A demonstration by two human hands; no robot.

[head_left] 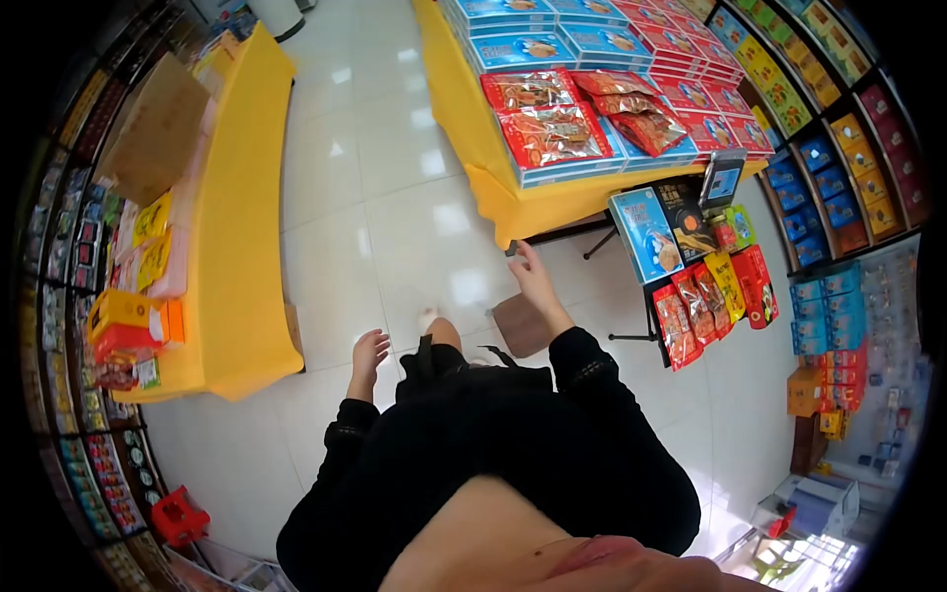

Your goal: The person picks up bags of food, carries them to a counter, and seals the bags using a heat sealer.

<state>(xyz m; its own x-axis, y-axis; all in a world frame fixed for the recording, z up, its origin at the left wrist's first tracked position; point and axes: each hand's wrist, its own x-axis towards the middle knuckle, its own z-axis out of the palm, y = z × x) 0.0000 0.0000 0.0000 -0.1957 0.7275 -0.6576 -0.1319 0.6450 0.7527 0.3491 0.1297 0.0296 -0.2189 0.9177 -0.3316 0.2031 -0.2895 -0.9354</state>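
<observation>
My left hand (369, 353) is held out beside my body over the tiled floor, its fingers loosely curled and apart, with nothing in them. In front of me, my right hand (534, 280) reaches toward the hanging corner of a yellow tablecloth (493, 202). Its fingers are loosely bent and apart. A small dark thing (511, 249) shows right by the fingertips; whether they touch it I cannot tell. On the cloth lie red snack packets (552, 136) and stacked blue boxes (513, 51).
A small black stand beside the table holds a blue box (646, 235), red packets (677, 326) and a tablet-like screen (723, 180). A brown stool (520, 326) is by my legs. Left is another yellow-covered table (237, 217) with a cardboard box (156, 128). Stocked shelves line both sides.
</observation>
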